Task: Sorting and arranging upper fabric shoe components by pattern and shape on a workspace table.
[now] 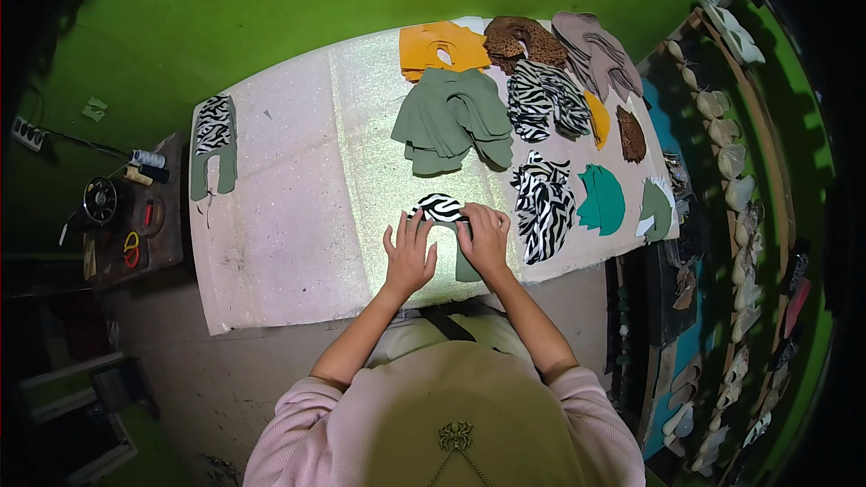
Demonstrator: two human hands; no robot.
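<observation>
Near the table's front edge, a small black-and-white zebra-print piece (440, 207) lies along the curved top of a green U-shaped piece (466, 267). My left hand (410, 254) has its fingertips at the left end of the zebra-print piece, its outer finger held apart, and covers much of the green piece's left side. At the opposite end, my right hand (485, 239) grips the edge where both pieces meet, fingers bent. Its fingertips partly hide that corner. Beyond my hands spreads a stack of green U-shaped pieces (446, 122).
Zebra-print stacks (544, 207), teal pieces (603, 200), an orange stack (419, 45) and a leopard-print stack (523, 34) lie on the pale table (280, 243). A joined zebra-and-green piece (214, 140) is at far left. Left stands a small table with thread spools (149, 160); right, shoe-lined shelves (735, 189).
</observation>
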